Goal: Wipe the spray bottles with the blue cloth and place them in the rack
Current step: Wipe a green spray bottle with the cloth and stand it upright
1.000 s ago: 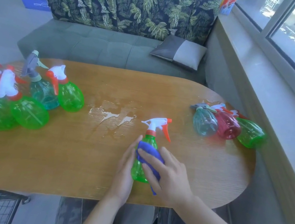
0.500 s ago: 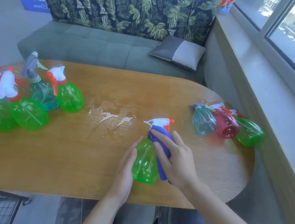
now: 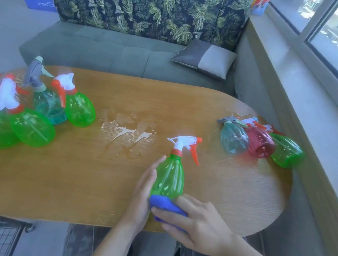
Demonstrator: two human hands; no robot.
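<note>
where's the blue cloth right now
In the head view, the blue cloth is near the table's front edge, pressed by the right hand against the base of the green spray bottle.

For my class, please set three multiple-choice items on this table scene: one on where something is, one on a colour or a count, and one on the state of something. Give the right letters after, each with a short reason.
1. Where is the blue cloth?
A. Against the bottom of the green spray bottle near the table's front edge
B. On the sofa cushion
C. On the window ledge

2. How many bottles lie in the group at the right end of the table?
A. One
B. Three
C. Six

3. What is the state of the table's middle?
A. Covered by a mat
B. Wet with a puddle
C. Stacked with books

Answers:
1 A: the right hand presses the cloth to the bottle's base while the left hand steadies its side.
2 B: a pale teal bottle, a red bottle and a green bottle lie side by side.
3 B: spilled liquid glistens on the wood.
</note>
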